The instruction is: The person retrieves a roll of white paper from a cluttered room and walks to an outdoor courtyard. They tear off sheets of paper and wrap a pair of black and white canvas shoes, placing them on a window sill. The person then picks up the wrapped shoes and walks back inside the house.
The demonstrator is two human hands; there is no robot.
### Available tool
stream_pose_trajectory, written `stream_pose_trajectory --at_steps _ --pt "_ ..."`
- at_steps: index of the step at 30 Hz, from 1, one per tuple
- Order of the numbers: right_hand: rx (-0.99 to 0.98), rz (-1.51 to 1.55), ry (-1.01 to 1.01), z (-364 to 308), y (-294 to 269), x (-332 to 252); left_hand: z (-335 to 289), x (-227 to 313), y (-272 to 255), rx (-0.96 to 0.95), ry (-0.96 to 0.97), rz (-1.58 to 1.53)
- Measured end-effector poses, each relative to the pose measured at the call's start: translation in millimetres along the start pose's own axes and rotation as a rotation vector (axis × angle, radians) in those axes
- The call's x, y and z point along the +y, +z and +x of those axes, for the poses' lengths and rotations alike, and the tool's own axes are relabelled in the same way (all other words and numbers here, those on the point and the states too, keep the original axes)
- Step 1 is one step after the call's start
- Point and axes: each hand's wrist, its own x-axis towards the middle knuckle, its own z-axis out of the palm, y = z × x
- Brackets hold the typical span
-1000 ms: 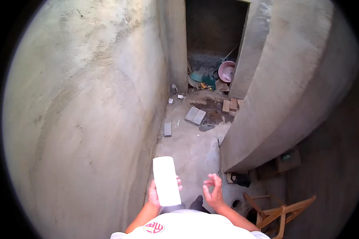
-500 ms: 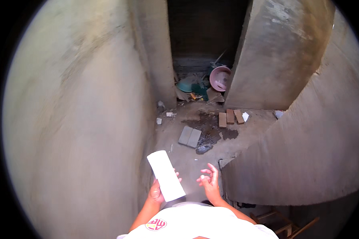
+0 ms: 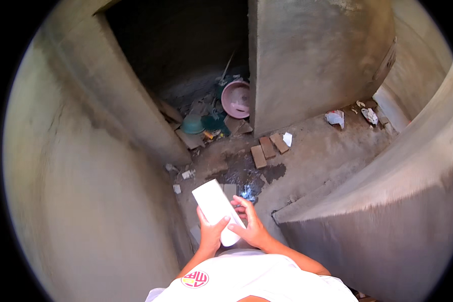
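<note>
The white slab [image 3: 212, 204] is held out in front of the body, over the floor [image 3: 312, 161], its upper end toward 11 o'clock and its lower end toward 5. Glare washes out its surface, so its kind cannot be told. The left hand [image 3: 211, 233] grasps it from 8 o'clock, thumb across the face. The right hand [image 3: 252, 229] meets it from 4 o'clock, thumb laid on the lower part and fingers loosely bent by the edge; whether this hand grips too cannot be told.

With the slab as the clock's centre, a grey block [image 3: 230, 190] shows just beyond it at 1 o'clock, partly covered. A wet patch [image 3: 274, 172] spreads between 12 and 2. Three bricks [image 3: 268, 148] lie side by side at 1, with a white scrap [image 3: 287, 139] just beside them. Farther off at 2 are two crumpled bags [image 3: 335, 119]. The pink basin [image 3: 236, 100] leans at 12, in a dark doorway [image 3: 186, 45]; a teal basin [image 3: 192, 124] sits near it, between 11 and 12, among rubbish. Walls [image 3: 85, 201] rise at 9 and 4. The white shirt [image 3: 272, 272] fills 6, a round badge [image 3: 195, 279] on it at 7.
</note>
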Motion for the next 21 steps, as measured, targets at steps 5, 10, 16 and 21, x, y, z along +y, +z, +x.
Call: stream_pose_trajectory --at_steps 5,10,16,21 --pt "0.188 -0.047 0.097 93.3 -20.7 16.9 101.6 14.6 13.8 -0.038 -0.141 -0.026" --pt "0.435 -0.081 0.111 190.5 -68.7 18.9 211.7 25.2 36.8 -0.169 -0.278 -0.06" --pt "0.773 0.074 0.179 261.7 -142.2 23.7 356.8 19.3 98.8 -0.531 -0.489 -0.029" --pt "1.05 -0.114 0.215 293.9 -216.4 26.7 430.3 -2.2 196.4 -0.837 -0.505 -0.012"
